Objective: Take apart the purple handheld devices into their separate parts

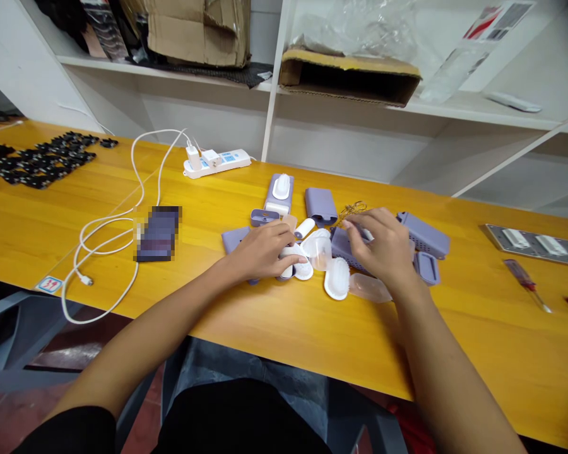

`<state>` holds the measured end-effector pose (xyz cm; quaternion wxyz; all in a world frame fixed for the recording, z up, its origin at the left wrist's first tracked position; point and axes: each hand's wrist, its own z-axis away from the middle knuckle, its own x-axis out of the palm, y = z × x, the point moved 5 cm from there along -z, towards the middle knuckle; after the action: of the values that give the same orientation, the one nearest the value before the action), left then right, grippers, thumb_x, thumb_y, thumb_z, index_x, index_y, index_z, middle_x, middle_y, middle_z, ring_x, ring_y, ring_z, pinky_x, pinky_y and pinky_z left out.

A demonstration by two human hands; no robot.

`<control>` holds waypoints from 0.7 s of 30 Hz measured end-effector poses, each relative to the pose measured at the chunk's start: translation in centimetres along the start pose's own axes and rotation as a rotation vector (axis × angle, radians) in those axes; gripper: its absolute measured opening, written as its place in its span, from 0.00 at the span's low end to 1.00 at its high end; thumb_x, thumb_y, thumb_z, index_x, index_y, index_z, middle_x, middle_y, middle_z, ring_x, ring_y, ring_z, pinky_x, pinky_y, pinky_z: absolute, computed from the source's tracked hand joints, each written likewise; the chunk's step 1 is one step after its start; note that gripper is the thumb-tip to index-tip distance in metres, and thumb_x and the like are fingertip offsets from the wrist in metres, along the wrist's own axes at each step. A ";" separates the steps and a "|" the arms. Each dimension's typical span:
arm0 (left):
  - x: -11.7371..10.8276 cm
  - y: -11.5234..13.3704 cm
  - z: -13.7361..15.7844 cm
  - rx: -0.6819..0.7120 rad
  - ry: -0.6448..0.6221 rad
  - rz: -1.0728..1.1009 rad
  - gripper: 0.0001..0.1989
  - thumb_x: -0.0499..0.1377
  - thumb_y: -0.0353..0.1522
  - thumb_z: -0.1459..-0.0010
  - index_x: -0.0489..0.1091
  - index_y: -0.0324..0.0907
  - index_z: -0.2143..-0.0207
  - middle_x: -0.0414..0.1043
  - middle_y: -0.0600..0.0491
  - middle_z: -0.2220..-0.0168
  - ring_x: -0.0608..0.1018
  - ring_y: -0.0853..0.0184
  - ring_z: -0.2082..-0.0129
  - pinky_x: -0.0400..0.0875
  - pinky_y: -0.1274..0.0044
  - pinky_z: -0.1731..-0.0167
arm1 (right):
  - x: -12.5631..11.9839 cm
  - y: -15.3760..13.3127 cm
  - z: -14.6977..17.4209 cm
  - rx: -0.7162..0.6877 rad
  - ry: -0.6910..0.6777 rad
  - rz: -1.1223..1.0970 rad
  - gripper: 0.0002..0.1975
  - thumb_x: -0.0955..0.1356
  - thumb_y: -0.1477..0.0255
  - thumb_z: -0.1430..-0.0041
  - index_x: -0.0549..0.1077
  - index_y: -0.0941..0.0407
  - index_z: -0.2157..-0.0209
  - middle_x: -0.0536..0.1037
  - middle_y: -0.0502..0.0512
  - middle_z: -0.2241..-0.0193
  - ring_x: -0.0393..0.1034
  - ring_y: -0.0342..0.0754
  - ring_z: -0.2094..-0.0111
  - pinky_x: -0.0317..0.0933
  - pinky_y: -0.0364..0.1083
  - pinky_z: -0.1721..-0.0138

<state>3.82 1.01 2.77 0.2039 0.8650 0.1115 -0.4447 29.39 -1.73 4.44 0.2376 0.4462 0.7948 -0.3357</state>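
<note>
My left hand point(266, 249) is closed around a small white rounded part point(287, 271) with a dark edge, partly hidden by the thumb. My right hand point(381, 243) has its fingers curled and its thumb near the index finger, over a purple perforated housing point(346, 247); whatever they pinch is hidden. Just beyond the fingertips is a tangle of thin brownish wire-like pieces point(353, 210). Between the hands lie a clear plastic cup-like cover point(320, 251) and a white oval tray-like piece point(337, 279). Another clear cover point(369, 288) rests below my right hand.
Purple casings point(320, 205) and a purple perforated shell point(425, 234) surround the pile. To the left are a phone-like device point(158, 233), a looped white cable point(80, 252) and a power strip point(224, 162). A screwdriver point(525, 280) and a metal strip point(539, 244) lie right.
</note>
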 end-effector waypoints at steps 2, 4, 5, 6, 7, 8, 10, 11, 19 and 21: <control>-0.2 -0.1 -0.1 0.004 0.023 -0.007 0.17 0.67 0.45 0.28 0.76 0.40 0.59 0.81 0.46 0.56 0.80 0.56 0.54 0.75 0.65 0.53 | 0.7 -0.9 0.2 -0.057 -0.032 -0.025 0.10 0.69 0.65 0.27 0.84 0.50 0.58 0.85 0.60 0.60 0.77 0.61 0.55 0.71 0.62 0.49; -0.4 -0.4 -0.3 -0.018 0.048 -0.025 0.17 0.66 0.47 0.27 0.76 0.41 0.58 0.81 0.46 0.55 0.79 0.55 0.52 0.74 0.64 0.50 | 1.2 -1.6 0.4 -0.124 -0.056 -0.043 0.09 0.69 0.66 0.26 0.84 0.51 0.56 0.85 0.61 0.59 0.77 0.61 0.55 0.72 0.61 0.50; -0.6 -0.5 -0.3 -0.039 0.056 -0.038 0.18 0.65 0.47 0.26 0.76 0.41 0.58 0.81 0.46 0.54 0.78 0.55 0.51 0.74 0.64 0.49 | 1.4 -2.0 0.5 -0.157 -0.065 -0.046 0.09 0.69 0.67 0.26 0.84 0.52 0.56 0.85 0.61 0.58 0.77 0.61 0.55 0.72 0.61 0.51; -0.7 -0.8 -0.4 -0.065 0.063 -0.055 0.18 0.64 0.48 0.26 0.77 0.42 0.58 0.80 0.46 0.54 0.78 0.55 0.51 0.73 0.63 0.48 | 1.6 -2.3 0.6 -0.188 -0.073 -0.045 0.09 0.69 0.67 0.25 0.83 0.53 0.55 0.85 0.61 0.58 0.77 0.61 0.55 0.72 0.61 0.51; -0.9 -1.0 -0.4 -0.093 0.068 -0.075 0.19 0.63 0.48 0.25 0.77 0.42 0.58 0.80 0.45 0.53 0.78 0.54 0.50 0.73 0.62 0.47 | 1.7 -2.7 0.7 -0.215 -0.077 -0.041 0.09 0.69 0.68 0.25 0.83 0.53 0.55 0.85 0.62 0.58 0.77 0.61 0.55 0.72 0.61 0.52; -1.0 -1.3 -0.4 -0.120 0.071 -0.095 0.19 0.62 0.48 0.25 0.77 0.41 0.57 0.80 0.45 0.53 0.78 0.54 0.50 0.73 0.62 0.47 | 1.8 -3.1 0.8 -0.236 -0.080 -0.039 0.09 0.68 0.69 0.24 0.83 0.53 0.55 0.85 0.62 0.58 0.77 0.61 0.55 0.72 0.61 0.52; -1.1 -1.8 -0.4 -0.171 0.068 -0.131 0.20 0.61 0.48 0.24 0.78 0.40 0.57 0.80 0.43 0.52 0.78 0.53 0.50 0.73 0.61 0.47 | 2.0 -3.8 0.9 -0.261 -0.077 -0.047 0.09 0.68 0.69 0.24 0.83 0.54 0.54 0.85 0.62 0.57 0.77 0.60 0.55 0.73 0.60 0.52; -1.1 -2.1 -0.3 -0.195 0.062 -0.142 0.20 0.60 0.48 0.23 0.78 0.40 0.57 0.80 0.42 0.52 0.78 0.53 0.50 0.73 0.61 0.48 | 2.1 -4.2 1.0 -0.259 -0.069 -0.055 0.09 0.68 0.69 0.24 0.83 0.54 0.54 0.85 0.62 0.57 0.78 0.60 0.55 0.74 0.60 0.52; -0.3 -2.9 -0.2 -0.293 0.001 -0.133 0.20 0.59 0.47 0.22 0.79 0.39 0.56 0.80 0.42 0.50 0.80 0.53 0.47 0.76 0.63 0.46 | 5.1 -3.8 -2.6 -0.029 -0.021 -0.061 0.14 0.69 0.62 0.27 0.83 0.54 0.51 0.83 0.65 0.53 0.79 0.63 0.51 0.74 0.64 0.46; -0.2 -2.8 -0.2 -0.316 -0.023 -0.147 0.22 0.57 0.48 0.22 0.79 0.38 0.55 0.80 0.41 0.50 0.80 0.52 0.46 0.76 0.63 0.47 | 6.6 -3.5 -4.9 0.017 -0.064 -0.021 0.20 0.69 0.58 0.28 0.81 0.56 0.45 0.81 0.69 0.47 0.78 0.67 0.47 0.73 0.66 0.43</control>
<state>2.84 3.63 2.33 0.3057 0.8066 0.2405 -0.4451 22.72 4.28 4.34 0.2553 0.4288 0.7887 -0.3590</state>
